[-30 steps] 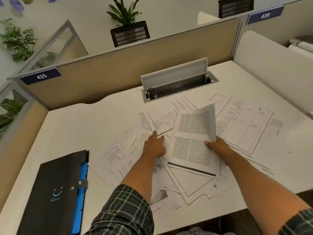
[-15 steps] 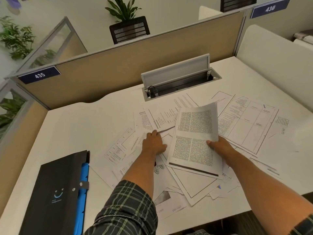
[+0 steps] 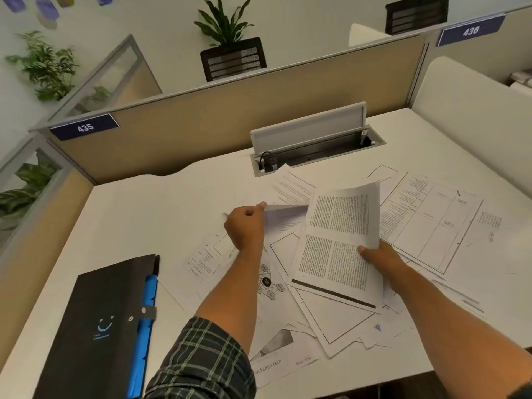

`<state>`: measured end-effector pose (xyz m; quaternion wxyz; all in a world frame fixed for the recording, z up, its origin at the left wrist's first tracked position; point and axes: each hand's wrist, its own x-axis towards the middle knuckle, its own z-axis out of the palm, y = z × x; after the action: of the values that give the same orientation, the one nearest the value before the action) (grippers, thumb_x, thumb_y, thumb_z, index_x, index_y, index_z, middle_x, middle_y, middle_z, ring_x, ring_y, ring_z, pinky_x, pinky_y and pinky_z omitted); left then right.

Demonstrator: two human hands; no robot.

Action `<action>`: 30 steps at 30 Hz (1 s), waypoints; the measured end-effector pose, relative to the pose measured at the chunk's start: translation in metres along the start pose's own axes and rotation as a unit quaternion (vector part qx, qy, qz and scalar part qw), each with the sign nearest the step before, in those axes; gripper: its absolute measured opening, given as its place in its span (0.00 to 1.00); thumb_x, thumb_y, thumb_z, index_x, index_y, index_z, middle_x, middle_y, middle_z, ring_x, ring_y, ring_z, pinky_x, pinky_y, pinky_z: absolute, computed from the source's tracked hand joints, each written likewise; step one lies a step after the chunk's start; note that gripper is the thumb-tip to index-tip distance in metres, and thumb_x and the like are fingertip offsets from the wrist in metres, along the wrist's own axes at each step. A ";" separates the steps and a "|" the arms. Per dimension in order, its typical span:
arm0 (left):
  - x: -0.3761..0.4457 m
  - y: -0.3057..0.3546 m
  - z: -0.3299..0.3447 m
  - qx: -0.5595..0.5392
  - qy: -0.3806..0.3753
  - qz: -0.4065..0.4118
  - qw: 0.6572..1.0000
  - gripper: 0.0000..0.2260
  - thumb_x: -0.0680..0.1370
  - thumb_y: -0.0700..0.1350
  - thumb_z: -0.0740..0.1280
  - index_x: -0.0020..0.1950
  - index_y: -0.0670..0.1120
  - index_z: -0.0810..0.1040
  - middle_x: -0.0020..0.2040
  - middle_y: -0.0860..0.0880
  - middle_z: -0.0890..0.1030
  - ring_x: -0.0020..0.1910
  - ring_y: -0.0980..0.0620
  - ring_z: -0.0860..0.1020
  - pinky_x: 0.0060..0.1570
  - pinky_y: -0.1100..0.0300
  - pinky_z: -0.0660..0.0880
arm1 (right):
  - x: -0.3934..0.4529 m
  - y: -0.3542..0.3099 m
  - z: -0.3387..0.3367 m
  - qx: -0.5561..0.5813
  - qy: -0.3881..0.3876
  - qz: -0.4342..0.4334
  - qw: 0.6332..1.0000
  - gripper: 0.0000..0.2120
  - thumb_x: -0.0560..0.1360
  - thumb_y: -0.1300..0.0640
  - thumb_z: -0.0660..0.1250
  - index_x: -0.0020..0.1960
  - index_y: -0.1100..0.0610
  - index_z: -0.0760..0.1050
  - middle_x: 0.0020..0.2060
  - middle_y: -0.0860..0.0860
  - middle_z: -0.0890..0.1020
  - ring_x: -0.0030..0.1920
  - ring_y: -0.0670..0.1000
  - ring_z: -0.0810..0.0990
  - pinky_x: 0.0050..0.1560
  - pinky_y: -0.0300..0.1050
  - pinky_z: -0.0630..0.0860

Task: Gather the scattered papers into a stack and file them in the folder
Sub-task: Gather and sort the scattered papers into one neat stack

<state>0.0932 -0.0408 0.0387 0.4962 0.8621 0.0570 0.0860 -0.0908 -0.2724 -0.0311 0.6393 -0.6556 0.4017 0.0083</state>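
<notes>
Now gathering: left hand [image 3: 244, 226] pinches a loose sheet [image 3: 283, 218] mid-frame, right hand [image 3: 380, 259] grips the printed page [image 3: 338, 243]. Next, probably join them; folder [image 3: 95, 326] waits lower left.

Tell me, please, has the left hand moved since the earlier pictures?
Yes. The left hand lay flat on the scattered papers before; now it has risen and pinches a sheet, lifting it off the desk toward the cable box.
</notes>
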 end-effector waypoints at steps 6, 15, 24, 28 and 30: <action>0.003 0.007 -0.005 -0.053 0.009 -0.057 0.997 0.13 0.73 0.55 0.78 0.40 0.46 0.84 0.34 0.56 0.79 0.32 0.54 0.77 0.29 0.69 0.69 | 0.001 0.003 0.001 0.007 0.011 -0.003 1.000 0.19 0.82 0.57 0.67 0.72 0.55 0.72 0.56 0.57 0.84 0.55 0.60 0.84 0.62 0.65 0.79; -0.003 0.002 -0.007 -0.119 0.026 -0.144 0.982 0.19 0.72 0.60 0.77 0.37 0.44 0.83 0.35 0.51 0.82 0.32 0.54 0.80 0.23 0.74 0.66 | 0.000 0.004 -0.001 0.036 0.018 0.003 0.999 0.19 0.82 0.57 0.68 0.72 0.55 0.72 0.49 0.51 0.84 0.49 0.56 0.84 0.51 0.55 0.80; 0.003 -0.004 -0.012 -0.136 0.022 -0.181 0.974 0.17 0.70 0.35 0.75 0.30 0.44 0.69 0.30 0.50 0.74 0.28 0.54 0.72 0.26 0.65 0.70 | -0.003 0.005 0.000 0.076 0.030 0.003 0.997 0.20 0.81 0.56 0.69 0.72 0.56 0.72 0.51 0.53 0.85 0.49 0.57 0.85 0.43 0.50 0.81; 0.008 -0.012 -0.015 -0.131 -0.012 -0.245 0.961 0.12 0.69 0.31 0.71 0.34 0.44 0.72 0.32 0.48 0.76 0.27 0.53 0.71 0.26 0.65 0.68 | -0.004 0.006 -0.001 0.096 0.029 -0.001 0.995 0.20 0.82 0.58 0.69 0.72 0.57 0.72 0.51 0.54 0.85 0.49 0.58 0.84 0.43 0.51 0.82; 0.010 -0.019 -0.017 -0.109 -0.059 -0.274 0.954 0.06 0.72 0.33 0.71 0.42 0.42 0.78 0.38 0.45 0.81 0.33 0.50 0.76 0.30 0.64 0.71 | -0.002 0.007 0.000 0.104 0.028 -0.003 0.994 0.20 0.82 0.59 0.68 0.72 0.57 0.71 0.52 0.57 0.84 0.51 0.60 0.84 0.51 0.57 0.82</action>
<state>0.0989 -0.0154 0.0312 0.5937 0.7579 0.2520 -0.0982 -0.0959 -0.2701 -0.0354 0.6926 -0.5867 0.4162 -0.0533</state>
